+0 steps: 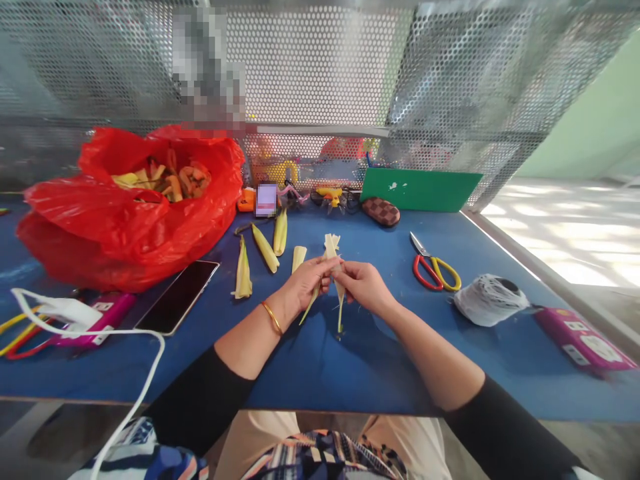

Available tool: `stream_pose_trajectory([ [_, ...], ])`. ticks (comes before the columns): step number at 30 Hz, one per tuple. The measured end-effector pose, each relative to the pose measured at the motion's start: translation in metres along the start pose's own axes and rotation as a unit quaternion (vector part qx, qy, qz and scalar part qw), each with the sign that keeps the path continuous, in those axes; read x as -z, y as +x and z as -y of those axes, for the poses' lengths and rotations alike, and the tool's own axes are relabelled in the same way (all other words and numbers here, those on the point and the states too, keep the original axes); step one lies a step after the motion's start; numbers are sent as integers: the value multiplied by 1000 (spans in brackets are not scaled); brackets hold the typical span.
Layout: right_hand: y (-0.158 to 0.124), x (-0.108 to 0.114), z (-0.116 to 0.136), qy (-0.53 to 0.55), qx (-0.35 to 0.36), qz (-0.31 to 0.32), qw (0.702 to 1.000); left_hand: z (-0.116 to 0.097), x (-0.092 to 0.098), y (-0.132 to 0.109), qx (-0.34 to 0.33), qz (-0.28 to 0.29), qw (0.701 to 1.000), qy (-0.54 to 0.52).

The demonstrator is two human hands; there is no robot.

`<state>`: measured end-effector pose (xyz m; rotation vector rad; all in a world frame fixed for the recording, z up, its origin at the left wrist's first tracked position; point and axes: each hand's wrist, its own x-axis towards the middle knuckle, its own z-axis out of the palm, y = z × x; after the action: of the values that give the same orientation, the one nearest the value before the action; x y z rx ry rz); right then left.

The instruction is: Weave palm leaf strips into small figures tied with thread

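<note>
Both hands meet over the middle of the blue table (320, 360). My left hand (306, 281) and my right hand (364, 285) pinch a pale yellow bundle of corn husk strips (333, 257), which stands upright between the fingers with thin ends hanging below. A gold bangle (273, 317) is on my left wrist. Several folded husk pieces (265, 248) lie on the table just beyond my left hand.
A red plastic bag (125, 207) of husks sits at the left. A phone (179, 296), a pink device (103, 319) and a white cable (145, 373) lie front left. Scissors (433, 267), a roll of white string (490, 300) and another pink device (580, 339) lie right.
</note>
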<state>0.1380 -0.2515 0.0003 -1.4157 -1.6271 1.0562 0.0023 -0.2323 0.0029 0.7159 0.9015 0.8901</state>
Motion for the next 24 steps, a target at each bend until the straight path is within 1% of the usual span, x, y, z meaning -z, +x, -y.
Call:
stream_pose_trajectory([
  [1,-1,3,2,-29,15,6,999,-2,2,0,-8,-23,1000,7],
  [3,-5,13,8,-74,30,26,996,-9,4,0,-35,-89,995,8],
  [4,-7,18,11,-78,21,64,995,-13,6,0,-43,-118,992,2],
  [5,-10,22,13,-65,-1,132,989,-17,6,-1,-44,-135,990,-8],
  [6,-12,26,14,-40,-35,233,971,-21,7,-2,-41,-140,989,-23],
  [7,-13,30,14,-10,-75,347,935,-26,8,-3,-35,-140,989,-41],
  [8,-12,32,13,15,-114,446,888,-31,9,-4,-30,-136,988,-60],
  [9,-8,35,11,29,-145,512,846,-35,10,-4,-29,-143,986,-79],
  [10,0,37,7,34,-160,534,830,-39,12,-5,-33,-157,982,-96],
  [11,10,39,3,34,-159,510,845,-43,14,-6,-40,-171,978,-112],
  [12,23,41,0,36,-143,446,883,-47,17,-6,-46,-184,973,-127],
  [13,37,44,-4,45,-104,341,933,-51,20,-7,-51,-192,970,-140],
  [14,51,47,-7,52,-59,225,971,-54,24,-7,-56,-196,968,-149],
  [15,64,49,-8,60,-28,114,991,-58,27,-8,-60,-196,966,-155],
  [16,75,51,-9,76,-17,43,996,-61,30,-8,-63,-193,966,-158],
  [17,84,51,-8,100,-13,25,995,-65,33,-9,-68,-189,966,-160],
  [18,89,50,-7,125,-20,44,991,-68,36,-9,-73,-184,967,-162],
  [20,93,44,-3,140,-51,165,975,-74,40,-11,-81,-173,968,-164],
  [21,93,40,0,114,-62,209,969,-76,41,-12,-86,-169,968,-164],
  [22,94,36,3,63,-65,213,973,-79,42,-13,-93,-168,968,-162],
  [23,95,32,5,-9,-57,169,984,-81,43,-14,-102,-169,968,-157],
  [24,96,29,8,-91,-41,81,992,-82,44,-14,-111,-172,967,-151],
])
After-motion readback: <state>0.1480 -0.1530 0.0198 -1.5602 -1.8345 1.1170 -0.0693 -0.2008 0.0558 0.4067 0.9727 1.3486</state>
